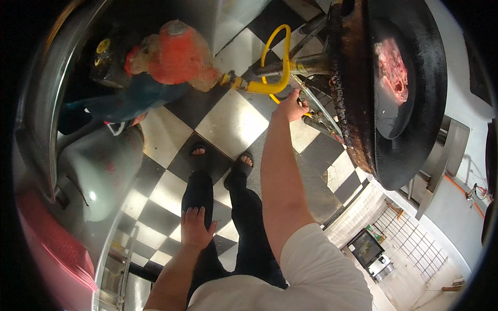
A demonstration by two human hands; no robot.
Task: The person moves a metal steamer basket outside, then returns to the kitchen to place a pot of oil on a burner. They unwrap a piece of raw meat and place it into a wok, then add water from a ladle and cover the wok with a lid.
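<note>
My right hand (291,107) reaches out below the burner stand, its fingers bent at a small part beside a metal bar (317,105); what they touch is hard to make out. A yellow gas hose (288,58) loops just above this hand. My left hand (196,227) rests on my thigh with the fingers spread and nothing in it. At the right, a large black wok (424,89) sits on a rusty, crusted burner ring (350,128). Inside the wok lies a piece of raw, reddish meat or bone (392,72).
A red gas regulator (177,54) joins the yellow hose at the upper left. Below it stands a pale gas cylinder (101,171). A pink plastic container (54,241) is at the lower left. The floor has black and white tiles (233,120). A screen (365,248) stands at the lower right.
</note>
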